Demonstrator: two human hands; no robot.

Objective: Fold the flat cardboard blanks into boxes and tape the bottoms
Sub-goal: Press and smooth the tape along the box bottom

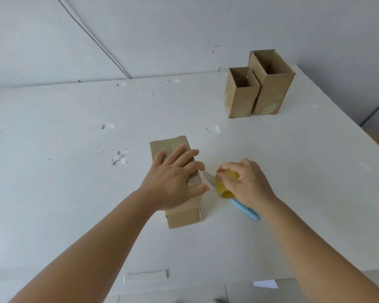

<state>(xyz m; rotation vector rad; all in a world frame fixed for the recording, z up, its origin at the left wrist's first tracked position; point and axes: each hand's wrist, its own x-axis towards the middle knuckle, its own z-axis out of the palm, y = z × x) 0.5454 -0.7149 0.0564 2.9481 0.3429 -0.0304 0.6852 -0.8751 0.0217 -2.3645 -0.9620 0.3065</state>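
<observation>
A box (179, 193) is laid on its side mid-bench (74, 193) and pressed flat under the left hand (173, 180), fingers spread across its top face. Just right of it, a tape roll (224, 184) is gripped by the curled right hand (247, 182), over blue-handled scissors (247, 212). Two finished boxes (258, 88) are seen upright, touching, far right.

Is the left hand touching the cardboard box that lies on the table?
Touching. The head view shows the left hand pressed flat on the lying cardboard box.
</observation>
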